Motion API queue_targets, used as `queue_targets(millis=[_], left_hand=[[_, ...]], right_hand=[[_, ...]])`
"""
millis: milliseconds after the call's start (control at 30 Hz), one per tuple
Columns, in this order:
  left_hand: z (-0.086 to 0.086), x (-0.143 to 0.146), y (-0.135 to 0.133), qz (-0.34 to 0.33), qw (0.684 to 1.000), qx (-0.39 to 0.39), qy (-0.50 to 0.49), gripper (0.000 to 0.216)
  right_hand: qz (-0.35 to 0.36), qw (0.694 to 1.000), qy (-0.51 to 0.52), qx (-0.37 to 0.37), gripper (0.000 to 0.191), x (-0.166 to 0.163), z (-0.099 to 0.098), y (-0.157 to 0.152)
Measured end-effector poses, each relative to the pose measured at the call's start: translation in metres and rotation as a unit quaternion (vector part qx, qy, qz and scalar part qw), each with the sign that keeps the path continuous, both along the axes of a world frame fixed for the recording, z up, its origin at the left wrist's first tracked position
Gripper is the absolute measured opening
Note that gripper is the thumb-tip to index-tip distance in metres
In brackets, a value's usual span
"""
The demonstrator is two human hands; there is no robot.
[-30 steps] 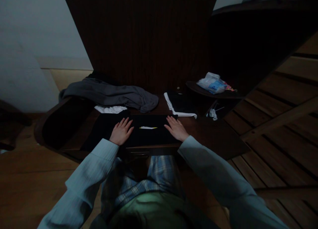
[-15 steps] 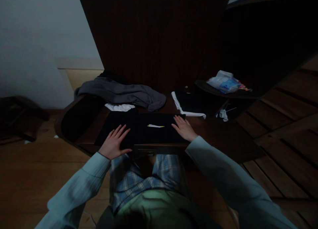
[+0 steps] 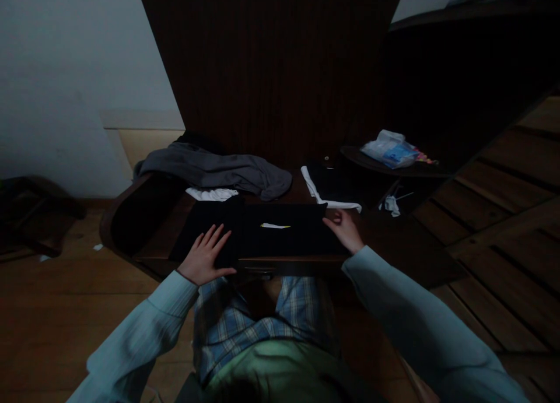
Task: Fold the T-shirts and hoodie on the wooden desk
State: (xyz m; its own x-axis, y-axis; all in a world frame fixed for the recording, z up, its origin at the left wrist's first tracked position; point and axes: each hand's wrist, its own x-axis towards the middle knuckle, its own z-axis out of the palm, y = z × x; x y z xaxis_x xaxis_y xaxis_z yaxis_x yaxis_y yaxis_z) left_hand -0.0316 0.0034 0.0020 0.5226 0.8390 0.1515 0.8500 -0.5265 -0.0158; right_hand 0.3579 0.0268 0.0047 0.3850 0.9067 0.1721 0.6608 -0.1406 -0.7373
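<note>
A dark, folded black garment (image 3: 289,242) lies flat on the wooden surface in front of me, with a small white and yellow mark (image 3: 275,226) near its middle. My left hand (image 3: 205,257) rests on its left part, fingers spread and palm down. At the right edge of the cloth is my right hand (image 3: 345,229), its fingers curled and its thumb on the edge, closed on the garment there. Dim light hides the folds of the black cloth.
Behind the garment lie a crumpled grey garment (image 3: 219,167) and a white cloth (image 3: 212,194). A folded black garment with white edges (image 3: 335,184) sits back right. Beyond it, a plastic packet (image 3: 390,149) rests on a small shelf (image 3: 363,157). A dark panel (image 3: 271,70) rises behind.
My right hand has slid right, from lying flat on the black garment to its right edge, and its fingers have curled. The left hand stays spread on the cloth.
</note>
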Motion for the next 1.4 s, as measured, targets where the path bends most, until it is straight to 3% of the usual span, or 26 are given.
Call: queue_targets(millis=[167,300,400,500,600,700,800,933,1133,1267,1400], left_hand=[[0.000,0.010,0.004,0.008,1.000,-0.024,0.007,0.093],[-0.007,0.028,0.002,0.031,0.999,0.001,-0.021,0.096],[-0.004,0.029,0.002,0.026,0.998,-0.006,-0.062,0.084],[0.006,0.013,0.006,0.028,0.992,-0.025,-0.123,0.068],[0.014,-0.012,0.014,0.075,0.980,-0.007,-0.184,0.062],[0.012,-0.035,0.020,0.130,0.967,0.009,-0.219,0.064],[0.007,-0.044,0.020,0.138,0.959,-0.021,-0.248,0.064],[0.012,-0.035,0.011,0.081,0.951,-0.075,-0.289,0.061],[0.022,-0.004,0.016,-0.008,0.923,-0.150,-0.355,0.054],[0.013,0.010,0.031,-0.004,0.908,-0.128,-0.399,0.052],[0.010,0.012,0.037,0.015,0.890,-0.142,-0.432,0.050]], right_hand=[[0.057,0.990,0.027,-0.124,0.039,0.008,0.019,-0.001],[0.074,0.986,-0.036,-0.144,0.031,-0.003,0.028,0.005],[0.076,0.983,-0.081,-0.143,0.035,-0.015,0.028,0.009],[0.050,0.985,-0.113,-0.116,0.036,-0.025,0.023,0.013],[0.024,0.989,-0.113,-0.094,0.032,-0.034,0.017,0.015],[0.024,0.989,-0.121,-0.079,0.021,-0.039,0.014,0.017],[0.037,0.990,-0.127,-0.054,0.016,-0.033,0.018,0.018],[0.027,0.986,-0.163,-0.034,0.019,-0.005,0.039,0.021],[0.024,0.952,-0.304,-0.039,0.017,0.018,0.095,0.030],[0.052,0.924,-0.377,-0.034,0.022,-0.017,0.128,0.030],[0.146,0.909,-0.389,-0.028,0.023,-0.078,0.146,0.024]])
